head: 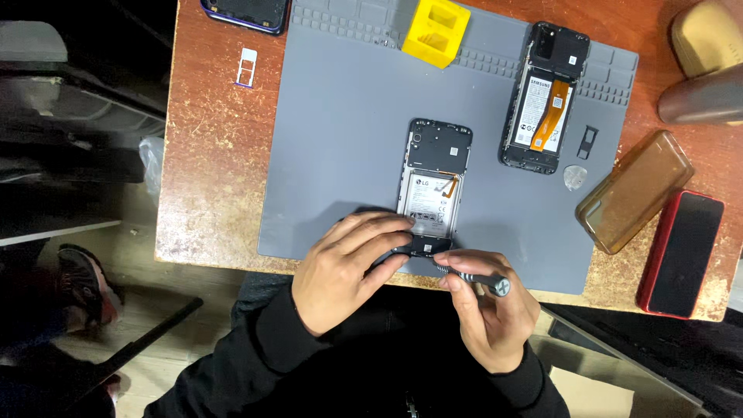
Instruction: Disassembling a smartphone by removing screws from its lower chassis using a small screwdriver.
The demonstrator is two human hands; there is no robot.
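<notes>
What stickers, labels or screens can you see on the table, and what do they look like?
Battery label: in the opened phone under the left hand, a white rectangle with dark print.
Second battery label: in the opened phone at the mat's upper right, white, crossed by an orange strip.
Dark screen: on the red-edged phone at the table's right edge, black and blank.

The opened phone lies flat, back cover off, its battery and black inner frame bared; its near end sits under the fingertips of the left hand. The small screwdriver, metal-shafted with a dark grip, lies nearly level in the right hand, tip at the phone's bottom edge.
</notes>
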